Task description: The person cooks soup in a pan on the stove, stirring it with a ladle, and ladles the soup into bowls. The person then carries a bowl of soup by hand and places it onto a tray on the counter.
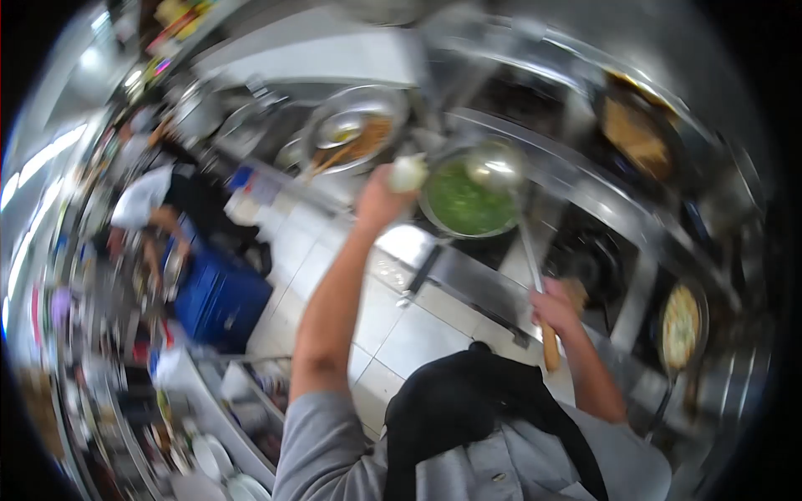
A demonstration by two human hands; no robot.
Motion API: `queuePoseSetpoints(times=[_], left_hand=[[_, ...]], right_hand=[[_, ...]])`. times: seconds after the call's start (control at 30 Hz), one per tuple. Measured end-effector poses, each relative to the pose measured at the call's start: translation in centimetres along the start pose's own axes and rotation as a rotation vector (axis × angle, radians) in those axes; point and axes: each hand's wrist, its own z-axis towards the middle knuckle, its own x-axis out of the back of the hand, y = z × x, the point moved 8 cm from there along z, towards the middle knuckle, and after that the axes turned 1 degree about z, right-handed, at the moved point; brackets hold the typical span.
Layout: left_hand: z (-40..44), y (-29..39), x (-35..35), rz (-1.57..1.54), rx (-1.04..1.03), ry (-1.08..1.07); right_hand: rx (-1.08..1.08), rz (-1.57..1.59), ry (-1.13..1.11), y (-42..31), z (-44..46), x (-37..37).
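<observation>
In my left hand (384, 200) is a whitish, roundish object (408, 174), blurred, its fingers wrapped round it. That hand is just left of a pan (427, 209) holding green food (468, 200). My right hand (555, 306) grips the handle of a long metal ladle (528, 242), whose wooden end sticks out below the fist. The round ladle head (496, 164) is over the upper right part of the green food. Whether it touches the food cannot be told.
A metal bowl (401, 104) with brown food and utensils stands beyond my left hand. Pans with a browned item (635, 138) and a pale flat item (681, 327) are on the right. At the left, people (146, 196) work near a blue bin (221, 296).
</observation>
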Motion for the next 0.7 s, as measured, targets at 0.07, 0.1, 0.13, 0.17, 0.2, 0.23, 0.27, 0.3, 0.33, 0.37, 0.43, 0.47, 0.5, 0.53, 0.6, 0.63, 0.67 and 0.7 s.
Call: queuePoseSetpoints(times=[0.07,0.1,0.13,0.17,0.2,0.23,0.27,0.3,0.33,0.37,0.43,0.47,0.5,0.53,0.6,0.63,0.67,0.7], left_hand=[[-3.5,-0.2,3.1,-0.124,0.097,0.198],[-5.5,-0.8,4.9,-0.206,0.187,0.232],[-7.4,-1.7,6.7,-0.334,0.137,0.292],[-10.4,-2.6,9.5,-0.385,0.178,0.350],[-13.9,-2.5,13.0,-0.567,0.093,0.468],[-17.7,-3.2,16.5,-0.780,0.081,0.524],[-21.9,-4.3,20.1,-0.835,0.114,0.554],[-26.9,-4.8,25.2,-0.733,0.119,0.673],[-32.4,-5.0,30.3,-0.639,0.117,0.768],[-38.5,-5.2,35.5,-0.393,0.183,0.883],[-51.4,-3.4,44.7,-0.112,0.292,1.083],[-57.3,-3.0,49.9,0.200,0.318,1.074],[-63.5,0.2,53.3,0.501,0.376,1.255],[-69.2,1.5,56.7,0.797,0.360,1.276],[-78.2,5.5,62.0,0.857,0.520,1.437],[-81.7,7.5,64.0,1.094,0.616,1.424],[-85.5,8.1,65.9,1.260,0.709,1.447],[-89.3,8.7,67.7,1.425,0.816,1.471]], right_hand=[[-0.027,0.222,-0.004,0.2,-0.2,-1.7],[-0.066,0.339,0.046,1.7,0.9,-1.9],[-0.039,0.319,0.067,1.2,0.8,-2.8],[-0.037,0.307,0.138,1.7,1.6,-3.4],[-0.018,0.330,0.011,3.0,4.3,-3.6],[-0.020,0.238,0.002,2.9,5.8,-4.7],[0.039,0.205,-0.041,3.0,7.9,-5.6],[0.053,0.187,-0.057,2.9,9.1,-6.9],[0.071,0.179,-0.051,2.3,10.1,-8.3],[0.102,0.166,-0.025,1.6,10.6,-9.6],[0.191,0.173,0.052,0.7,10.5,-11.0],[0.241,0.178,0.092,-0.1,10.9,-12.2],[0.233,0.161,0.092,-0.5,11.1,-13.0],[0.230,0.159,0.075,-0.8,11.0,-14.0],[0.272,0.128,0.110,-1.7,10.5,-15.2],[0.267,0.125,0.100,-1.6,10.8,-15.8],[0.265,0.103,0.111,-1.5,11.1,-15.9],[0.264,0.081,0.124,-1.3,11.2,-16.3]])
